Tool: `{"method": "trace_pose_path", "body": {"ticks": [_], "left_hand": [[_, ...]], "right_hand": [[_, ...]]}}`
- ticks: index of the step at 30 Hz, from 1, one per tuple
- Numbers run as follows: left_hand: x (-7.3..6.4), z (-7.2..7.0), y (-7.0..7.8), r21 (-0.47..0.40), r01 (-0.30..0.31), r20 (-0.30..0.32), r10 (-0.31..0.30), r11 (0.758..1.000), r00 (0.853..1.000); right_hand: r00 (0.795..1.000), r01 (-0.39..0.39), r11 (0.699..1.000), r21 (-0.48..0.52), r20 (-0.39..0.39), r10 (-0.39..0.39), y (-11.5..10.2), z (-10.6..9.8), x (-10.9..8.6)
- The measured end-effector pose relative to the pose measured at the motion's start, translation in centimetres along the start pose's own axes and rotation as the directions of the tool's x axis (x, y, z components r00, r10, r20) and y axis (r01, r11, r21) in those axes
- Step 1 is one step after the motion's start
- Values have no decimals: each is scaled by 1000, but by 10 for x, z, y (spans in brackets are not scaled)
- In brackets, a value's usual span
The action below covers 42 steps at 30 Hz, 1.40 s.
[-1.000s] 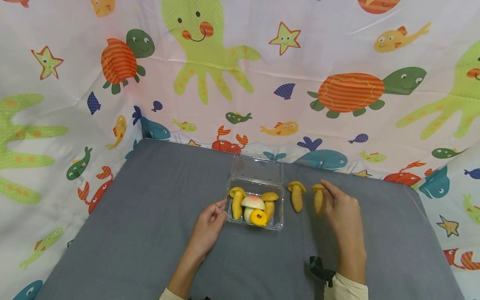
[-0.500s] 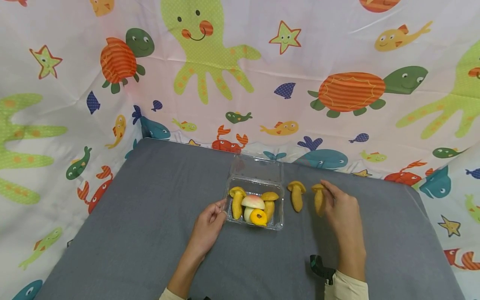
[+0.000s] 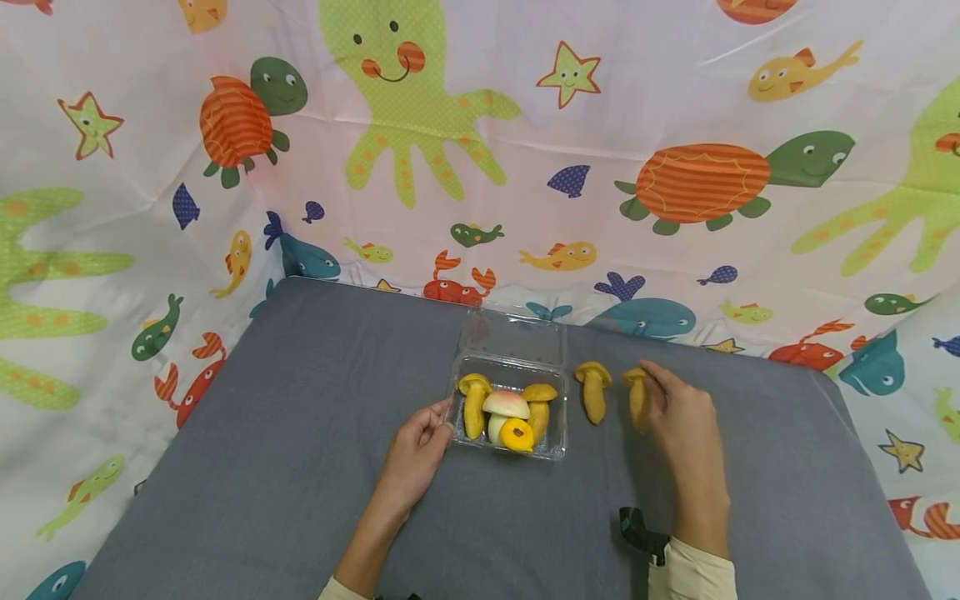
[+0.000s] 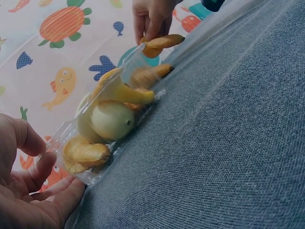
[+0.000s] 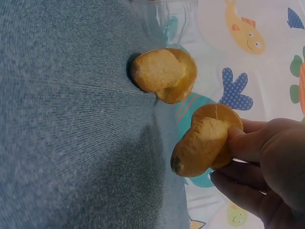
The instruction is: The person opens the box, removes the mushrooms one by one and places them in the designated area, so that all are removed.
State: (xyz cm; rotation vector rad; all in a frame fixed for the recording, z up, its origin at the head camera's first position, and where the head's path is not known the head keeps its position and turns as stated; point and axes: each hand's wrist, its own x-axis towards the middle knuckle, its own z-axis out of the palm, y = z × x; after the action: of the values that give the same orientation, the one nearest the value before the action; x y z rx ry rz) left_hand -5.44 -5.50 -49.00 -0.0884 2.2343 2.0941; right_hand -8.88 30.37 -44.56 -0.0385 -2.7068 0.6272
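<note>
Mushroom (image 3: 637, 398) | long axis fore-aft, cap far | right fingers (image 5: 238, 188) pinch it | left fingers (image 4: 28, 137) grip box (image 3: 553, 445)

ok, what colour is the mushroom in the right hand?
Mushroom is yellow-brown, with a dark stem tip; shows best in the right wrist view.

Container (image 3: 557, 440): clear, colourless. Inside container: two mustard mushrooms (image 3: 474, 408); cream mushroom (image 3: 506, 405), cap blushed pink; bright yellow round piece (image 3: 517, 437), dark centre. Right of container: near mushroom (image 3: 593, 393), far mushroom (image 3: 636, 392), both mustard; far one's stem tip dark. Under container: plain grey cloth (image 3: 337, 350). Behind container: white-pink curtain (image 3: 510, 50), sea-animal print—lime octopus (image 3: 390, 108), orange-striped turtle (image 3: 705, 183), teal whale (image 3: 648, 318). In front of container: plain cream sleeve (image 3: 692, 575).
</note>
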Motion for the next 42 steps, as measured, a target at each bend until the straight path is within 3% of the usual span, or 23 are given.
{"method": "trace_pose_path", "body": {"ticks": [24,42], "left_hand": [[0,0,0,10,7,4,-7,1000,1000],[0,-1,0,9,8,4,-8,1000,1000]], "right_hand": [[994,-24,999,-23,107,27,6,11,6],[998,-28,999,-44,58,30,11,16,8]]}}
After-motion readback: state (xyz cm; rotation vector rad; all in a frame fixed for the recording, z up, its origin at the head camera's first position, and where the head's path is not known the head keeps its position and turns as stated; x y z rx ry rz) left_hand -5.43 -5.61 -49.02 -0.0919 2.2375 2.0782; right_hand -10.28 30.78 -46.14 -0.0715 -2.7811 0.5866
